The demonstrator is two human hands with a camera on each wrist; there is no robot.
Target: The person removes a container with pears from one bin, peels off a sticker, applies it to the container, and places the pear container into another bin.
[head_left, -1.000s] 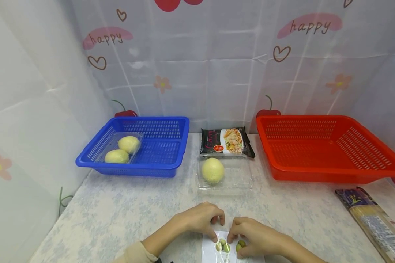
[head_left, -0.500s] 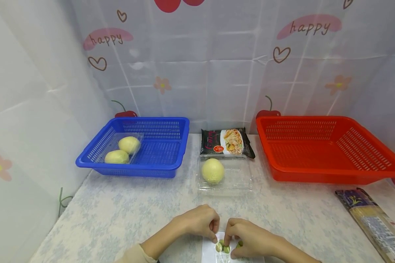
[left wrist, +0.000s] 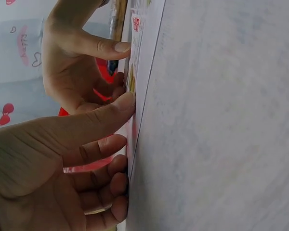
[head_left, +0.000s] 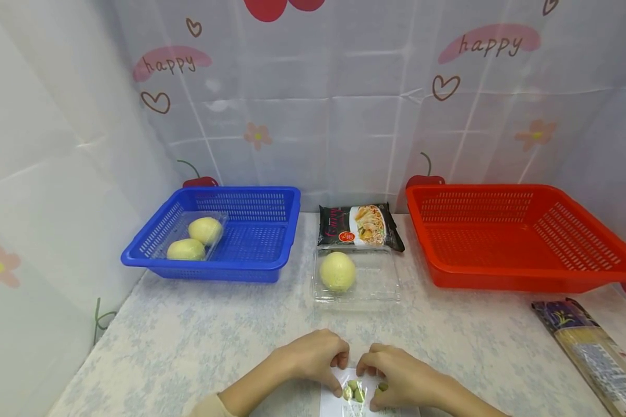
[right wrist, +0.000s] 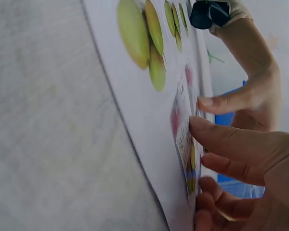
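Note:
Side by side at the front edge of the head view, the left hand (head_left: 313, 357) and right hand (head_left: 409, 379) rest their bent, spread fingers around a white sheet (head_left: 330, 406) with green fruit pictures (head_left: 359, 395). The left hand (left wrist: 53, 154) touches the sheet with its thumb in the left wrist view. In the right wrist view, the thumb of the right hand (right wrist: 265, 163) lies on a small glossy printed piece (right wrist: 183, 144) over the sheet (right wrist: 130, 96); its other fingers are partly hidden behind it. Neither hand shows a clear pinch.
A blue basket (head_left: 214, 264) holds a clear pack with two pale yellow balls (head_left: 186, 249). Another ball (head_left: 337, 271) sits in a clear tray (head_left: 378, 278), by a black noodle packet (head_left: 362, 226). A red basket (head_left: 532, 278) and long noodle pack (head_left: 594, 353) are right.
The right fingertips moved left, then slightly back right, over the fruit pictures. The left fingers curled in a little, and the left hand shifted slightly toward the front.

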